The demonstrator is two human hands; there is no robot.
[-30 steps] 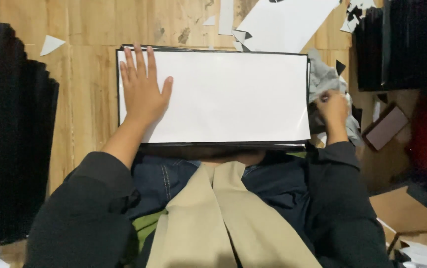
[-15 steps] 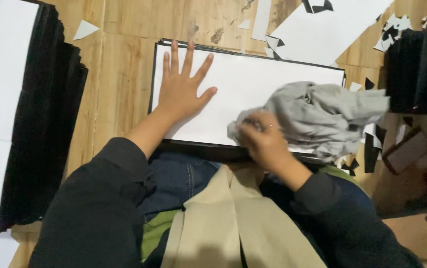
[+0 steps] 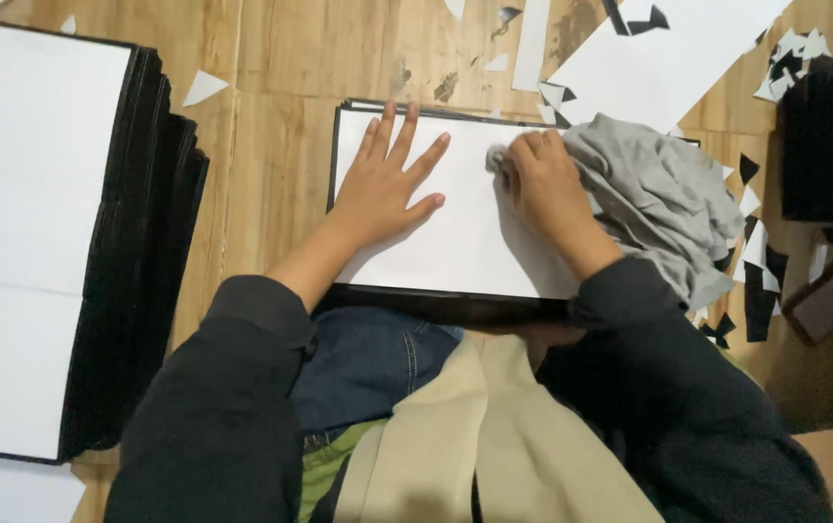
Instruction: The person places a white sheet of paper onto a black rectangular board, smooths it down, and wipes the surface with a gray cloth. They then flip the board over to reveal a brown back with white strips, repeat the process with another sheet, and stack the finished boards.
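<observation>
Wiping of a white board (image 3: 455, 242) lying flat on the wooden floor (image 3: 271, 174): left hand (image 3: 382, 189) spread flat, gripping nothing, pinning the sheet; right hand (image 3: 542, 189) clenched on a grey cloth (image 3: 658, 194). Best done with even pressure, strokes outward. Half a second earlier, cloth nearer the lower edge; now at upper centre.

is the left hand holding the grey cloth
No, the left hand lies flat with fingers spread on the white board, while the right hand grips the grey cloth.
</observation>
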